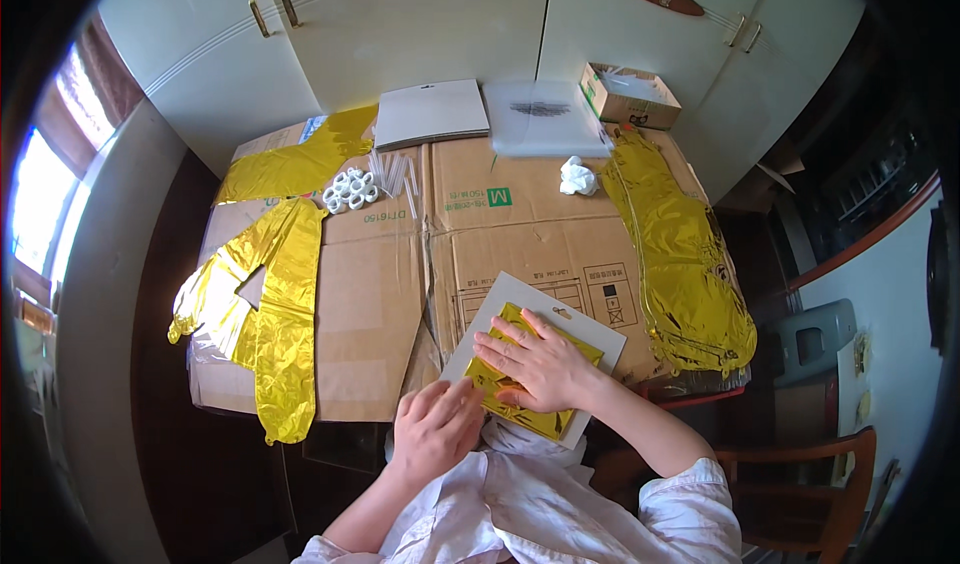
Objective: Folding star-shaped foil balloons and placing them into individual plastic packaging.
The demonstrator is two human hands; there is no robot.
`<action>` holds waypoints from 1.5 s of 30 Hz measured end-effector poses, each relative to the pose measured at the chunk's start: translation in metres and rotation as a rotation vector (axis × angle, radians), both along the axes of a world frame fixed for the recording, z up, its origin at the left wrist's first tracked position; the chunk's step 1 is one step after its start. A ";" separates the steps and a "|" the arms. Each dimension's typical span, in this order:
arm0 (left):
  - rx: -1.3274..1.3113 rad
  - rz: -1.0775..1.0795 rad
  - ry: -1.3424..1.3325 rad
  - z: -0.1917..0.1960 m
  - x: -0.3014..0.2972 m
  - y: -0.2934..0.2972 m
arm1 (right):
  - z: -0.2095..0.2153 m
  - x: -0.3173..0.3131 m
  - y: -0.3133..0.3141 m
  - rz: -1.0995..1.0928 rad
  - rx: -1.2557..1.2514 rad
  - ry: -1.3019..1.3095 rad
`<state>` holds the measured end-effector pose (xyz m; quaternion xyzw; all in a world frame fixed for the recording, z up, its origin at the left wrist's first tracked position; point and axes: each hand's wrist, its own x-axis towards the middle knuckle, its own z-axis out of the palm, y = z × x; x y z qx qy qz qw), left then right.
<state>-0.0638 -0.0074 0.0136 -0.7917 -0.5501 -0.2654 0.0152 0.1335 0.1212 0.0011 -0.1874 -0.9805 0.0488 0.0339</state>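
Observation:
A grey-white backing card with a hang hole at its far edge lies tilted over the table's near edge, partly over my lap. On it rests a folded gold foil balloon, creased into a shiny rectangle. My right hand lies flat across the foil, fingers stretched out and pressing it to the card. At the left edge of the card and foil, my left hand has its fingers curled together. Whatever those fingertips pinch is hidden.
Unfolded gold foil balloons lie at left, and a gold foil pile covers the right side. White rings, clear straws, stacked cards, plastic bags, crumpled white tissue and a small box sit farther back.

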 end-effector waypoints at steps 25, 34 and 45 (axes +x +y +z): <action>-0.126 -0.278 0.311 0.034 -0.047 0.042 | 0.000 0.000 0.001 -0.018 -0.048 -0.017; -0.238 -0.510 0.487 0.019 -0.079 0.088 | -0.001 -0.001 0.002 -0.023 -0.074 0.008; -0.249 -0.559 0.438 0.014 -0.080 0.098 | -0.002 -0.001 0.003 -0.028 -0.092 0.051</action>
